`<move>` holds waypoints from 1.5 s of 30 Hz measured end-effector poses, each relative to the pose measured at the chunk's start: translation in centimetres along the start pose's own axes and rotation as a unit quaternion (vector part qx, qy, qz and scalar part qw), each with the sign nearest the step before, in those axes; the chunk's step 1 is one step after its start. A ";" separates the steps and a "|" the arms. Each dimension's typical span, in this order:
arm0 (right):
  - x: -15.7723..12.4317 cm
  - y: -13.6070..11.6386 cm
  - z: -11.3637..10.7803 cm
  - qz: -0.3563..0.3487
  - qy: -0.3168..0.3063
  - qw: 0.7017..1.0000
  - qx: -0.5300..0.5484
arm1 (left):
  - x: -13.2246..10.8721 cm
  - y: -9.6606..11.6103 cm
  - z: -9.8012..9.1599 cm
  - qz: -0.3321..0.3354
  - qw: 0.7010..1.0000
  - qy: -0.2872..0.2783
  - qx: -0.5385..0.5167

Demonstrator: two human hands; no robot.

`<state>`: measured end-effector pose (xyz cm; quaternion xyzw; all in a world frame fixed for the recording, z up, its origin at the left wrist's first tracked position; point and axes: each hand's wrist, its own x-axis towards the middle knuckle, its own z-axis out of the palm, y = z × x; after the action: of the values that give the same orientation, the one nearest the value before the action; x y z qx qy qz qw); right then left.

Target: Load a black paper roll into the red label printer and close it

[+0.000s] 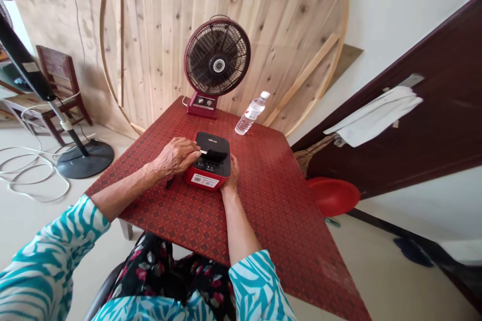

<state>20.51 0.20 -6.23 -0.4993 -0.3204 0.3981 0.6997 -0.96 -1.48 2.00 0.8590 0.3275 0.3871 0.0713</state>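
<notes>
A small red box-shaped device with a black top (211,160) sits on the red patterned table (271,200). My left hand (176,156) lies curled over its left side, fingertips pinched on a small light piece at the black top. My right hand (233,173) is pressed against the device's right side, fingers wrapped round it and mostly hidden behind it.
A dark red table fan (217,62) stands at the table's far edge, a plastic water bottle (251,113) to its right. A large round wooden board (226,20) leans on the wall. A standing fan base (85,158) and cables lie left; a red stool (333,195) right.
</notes>
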 end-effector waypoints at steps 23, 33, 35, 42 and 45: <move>0.4 0.3 0.0 0.006 -0.010 1.000 0.018 | -2.0 -0.3 -0.4 -0.196 0.953 0.046 -0.224; 0.3 0.5 0.1 -0.002 -0.010 1.000 0.027 | 0.6 0.4 -2.1 -0.327 0.902 -0.061 -0.276; 0.4 0.4 0.1 0.002 -0.009 1.000 0.029 | 1.1 1.1 -2.7 -0.377 0.870 -0.094 -0.304; 0.6 0.5 0.1 0.001 -0.013 1.000 0.023 | 1.2 1.7 -2.4 -0.477 0.753 -0.096 -0.443; 0.5 0.5 0.0 0.000 -0.007 1.000 0.023 | 1.0 1.3 -2.0 -0.489 0.715 -0.092 -0.491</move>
<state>20.61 0.79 -6.71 -0.4805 -0.3162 0.4093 0.7083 -1.23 -2.14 4.52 0.4551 0.4578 0.3235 0.6918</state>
